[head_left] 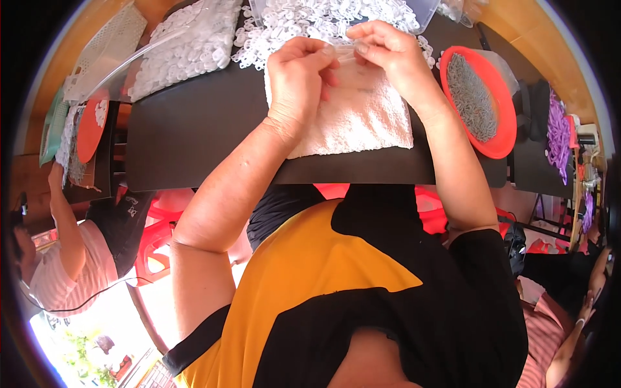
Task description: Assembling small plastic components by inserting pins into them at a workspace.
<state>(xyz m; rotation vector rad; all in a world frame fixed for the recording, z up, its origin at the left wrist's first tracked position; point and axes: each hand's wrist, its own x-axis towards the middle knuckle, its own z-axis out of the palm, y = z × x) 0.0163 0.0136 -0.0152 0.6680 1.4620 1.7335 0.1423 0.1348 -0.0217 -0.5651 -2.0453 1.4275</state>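
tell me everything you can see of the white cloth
The white, fluffy, roughly rectangular cloth looks like towelling. It lies spread on the dark, flat tabletop, short of its front edge, beneath the bare left hand and bare right hand, by heaped small white plastic pieces. Whether either hand touches it is unclear.

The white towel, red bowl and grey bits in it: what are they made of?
White towel: probably cloth, matte, since its surface is fuzzy and bumpy. Red bowl: likely plastic, smooth, evenly coloured. Grey bits: maybe metal, dull grey, but too small to tell.
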